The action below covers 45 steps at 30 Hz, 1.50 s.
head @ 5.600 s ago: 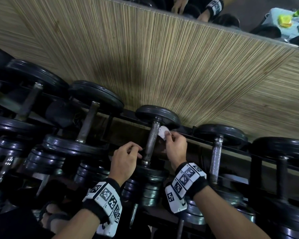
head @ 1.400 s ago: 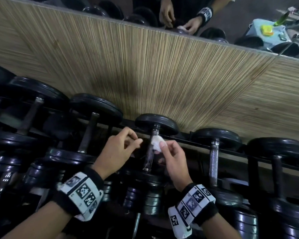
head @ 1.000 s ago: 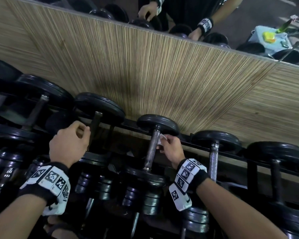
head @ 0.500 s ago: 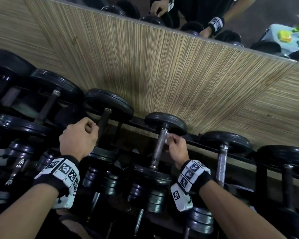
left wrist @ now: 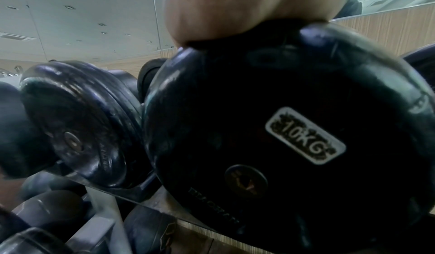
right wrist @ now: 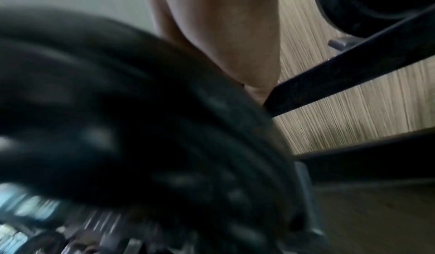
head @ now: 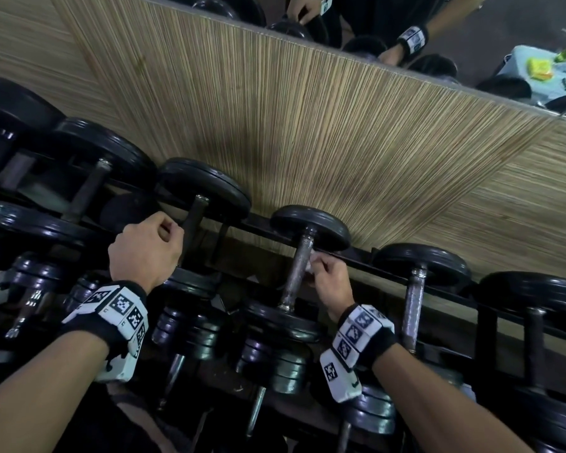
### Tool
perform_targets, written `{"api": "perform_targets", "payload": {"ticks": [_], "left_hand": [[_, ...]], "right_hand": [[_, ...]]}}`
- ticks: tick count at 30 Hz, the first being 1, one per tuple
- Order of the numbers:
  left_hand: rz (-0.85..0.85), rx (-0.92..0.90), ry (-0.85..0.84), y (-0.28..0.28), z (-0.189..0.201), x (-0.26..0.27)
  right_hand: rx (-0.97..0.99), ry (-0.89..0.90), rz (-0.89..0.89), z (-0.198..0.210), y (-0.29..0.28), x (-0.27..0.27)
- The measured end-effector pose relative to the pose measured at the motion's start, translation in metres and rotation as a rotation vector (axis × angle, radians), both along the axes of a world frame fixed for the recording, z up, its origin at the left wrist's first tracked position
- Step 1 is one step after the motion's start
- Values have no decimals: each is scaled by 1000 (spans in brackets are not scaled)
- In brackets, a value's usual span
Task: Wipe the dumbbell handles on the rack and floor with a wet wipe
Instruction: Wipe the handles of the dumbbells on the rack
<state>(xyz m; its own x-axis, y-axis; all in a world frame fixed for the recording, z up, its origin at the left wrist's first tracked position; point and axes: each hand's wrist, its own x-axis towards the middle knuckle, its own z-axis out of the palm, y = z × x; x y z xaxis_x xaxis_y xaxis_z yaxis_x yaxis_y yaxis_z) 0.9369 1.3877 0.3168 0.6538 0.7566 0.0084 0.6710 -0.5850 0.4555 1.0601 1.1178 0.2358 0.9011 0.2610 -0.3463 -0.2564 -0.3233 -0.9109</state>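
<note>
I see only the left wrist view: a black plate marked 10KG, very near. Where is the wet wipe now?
Observer: In the head view the right hand pinches the wet wipe against the middle dumbbell's handle.
Operator: And the left hand?
Observer: The left hand curls round the dark handle of the next dumbbell to the left.
Operator: Does the right wrist view show the wipe?
Observer: No. It is blurred; only a black plate and a rack bar show.

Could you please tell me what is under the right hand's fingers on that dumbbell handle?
A white wet wipe peeks out beside the handle; the right hand covers the rest.
</note>
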Motion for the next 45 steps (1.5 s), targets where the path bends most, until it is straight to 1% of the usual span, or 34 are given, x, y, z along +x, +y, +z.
{"api": "perform_targets", "payload": {"ticks": [4, 9, 13, 16, 20, 25, 29, 31, 36, 41, 45], "left_hand": [[4, 9, -2, -2, 1, 1], [11, 1, -12, -2, 2, 0], [19, -5, -22, -3, 3, 0], [30, 0, -18, -3, 3, 0], [27, -4, -15, -3, 4, 0], [33, 0, -15, -4, 5, 1], [31, 0, -16, -3, 4, 0], [24, -3, -15, -4, 5, 0], [30, -8, -26, -4, 5, 0], [19, -7, -33, -3, 3, -1], [20, -15, -31, -1, 1, 0]], "right_hand": [[-6, -42, 32, -4, -12, -13], [-68, -73, 48, -8, 6, 0], [-64, -103, 123, -6, -12, -16], [-46, -77, 123, -9, -12, -17], [-52, 37, 80, -19, 2, -7], [-15, 12, 182, 1, -22, -29], [-41, -47, 178, -6, -10, -23], [-43, -33, 187, -5, -6, -23], [48, 33, 278, 13, -28, -35], [-18, 29, 319, -1, -16, -27], [11, 63, 347, 0, -27, -29]]}}
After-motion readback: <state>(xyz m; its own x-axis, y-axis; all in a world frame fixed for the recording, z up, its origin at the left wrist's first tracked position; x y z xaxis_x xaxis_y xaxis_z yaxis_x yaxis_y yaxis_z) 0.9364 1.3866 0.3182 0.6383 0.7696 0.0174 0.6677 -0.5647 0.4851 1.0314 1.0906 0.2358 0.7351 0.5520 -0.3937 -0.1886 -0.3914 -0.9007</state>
